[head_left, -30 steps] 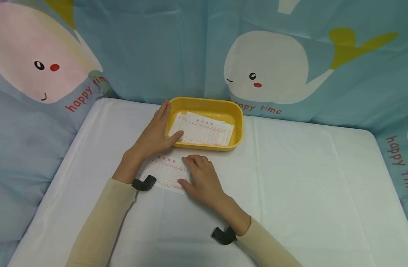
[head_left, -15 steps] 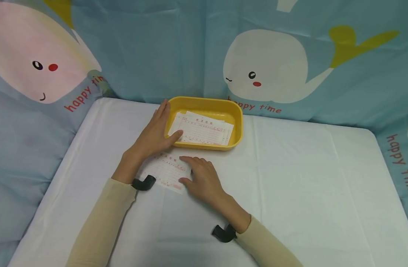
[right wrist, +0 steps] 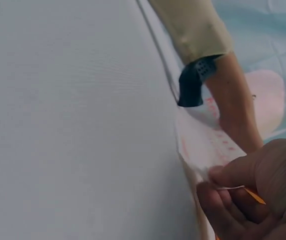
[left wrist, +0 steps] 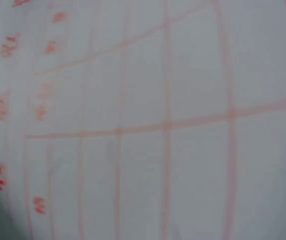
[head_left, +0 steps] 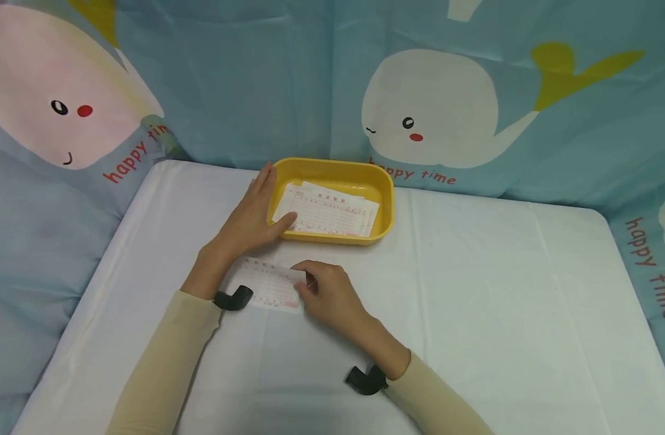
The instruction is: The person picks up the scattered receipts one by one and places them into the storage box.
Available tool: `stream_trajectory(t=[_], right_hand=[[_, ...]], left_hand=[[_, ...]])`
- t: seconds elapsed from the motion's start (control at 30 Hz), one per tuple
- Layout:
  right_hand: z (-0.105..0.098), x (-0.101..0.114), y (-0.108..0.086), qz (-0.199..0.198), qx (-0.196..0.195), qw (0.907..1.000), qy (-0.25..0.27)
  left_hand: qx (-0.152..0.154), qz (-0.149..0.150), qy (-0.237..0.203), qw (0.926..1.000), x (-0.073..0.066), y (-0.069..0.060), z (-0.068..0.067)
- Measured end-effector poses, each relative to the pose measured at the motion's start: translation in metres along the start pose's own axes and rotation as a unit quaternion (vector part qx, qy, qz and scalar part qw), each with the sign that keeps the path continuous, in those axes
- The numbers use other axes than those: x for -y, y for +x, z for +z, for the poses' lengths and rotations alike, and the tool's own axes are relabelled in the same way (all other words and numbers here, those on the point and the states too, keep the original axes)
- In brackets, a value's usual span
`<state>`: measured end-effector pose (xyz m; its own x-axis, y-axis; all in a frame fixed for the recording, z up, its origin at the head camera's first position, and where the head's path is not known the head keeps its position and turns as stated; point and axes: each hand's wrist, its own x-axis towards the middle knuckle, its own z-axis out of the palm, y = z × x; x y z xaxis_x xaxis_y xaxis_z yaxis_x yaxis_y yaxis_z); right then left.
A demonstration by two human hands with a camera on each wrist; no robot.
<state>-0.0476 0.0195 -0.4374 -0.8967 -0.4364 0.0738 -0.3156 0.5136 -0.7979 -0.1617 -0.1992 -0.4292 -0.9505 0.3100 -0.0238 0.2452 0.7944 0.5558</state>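
Note:
A yellow plastic tray [head_left: 389, 211] stands near the back of the table, with several white slips printed in red [head_left: 332, 208] lying in it. My left hand [head_left: 251, 214] rests against the tray's left side, fingers straight along it and thumb stretched over the front rim. In front of the tray, my right hand [head_left: 332, 293] pinches the right edge of another red-printed paper form [head_left: 272, 284], thumb on top. That edge is lifted and the form bends slightly. Its left part is hidden under my left wrist. Red ruled lines of a form [left wrist: 143, 125] fill the left wrist view.
A white cloth [head_left: 501, 302] covers the table. Blue curtain fabric with printed whales [head_left: 436, 109] hangs at the back and sides, close behind the tray. A black curved piece sits at each wrist, the left one [head_left: 234, 298] over the form.
My right hand's fingers have closed on the form's right edge and raised it off the cloth. The left hand and the tray stay in place.

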Motion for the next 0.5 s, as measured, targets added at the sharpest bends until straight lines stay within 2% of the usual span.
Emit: stream_trajectory(t=[0.27, 0.5], right_hand=[[-0.016, -0.001, 0.004, 0.031, 0.022, 0.9959, 0.082], [-0.029, -0.002, 0.006, 0.062, 0.029, 0.9924, 0.102]], left_hand=[[-0.004, 0.003, -0.001, 1.0000, -0.001, 0.000, 0.000], [-0.003, -0.002, 0.000, 1.0000, -0.001, -0.001, 0.000]])
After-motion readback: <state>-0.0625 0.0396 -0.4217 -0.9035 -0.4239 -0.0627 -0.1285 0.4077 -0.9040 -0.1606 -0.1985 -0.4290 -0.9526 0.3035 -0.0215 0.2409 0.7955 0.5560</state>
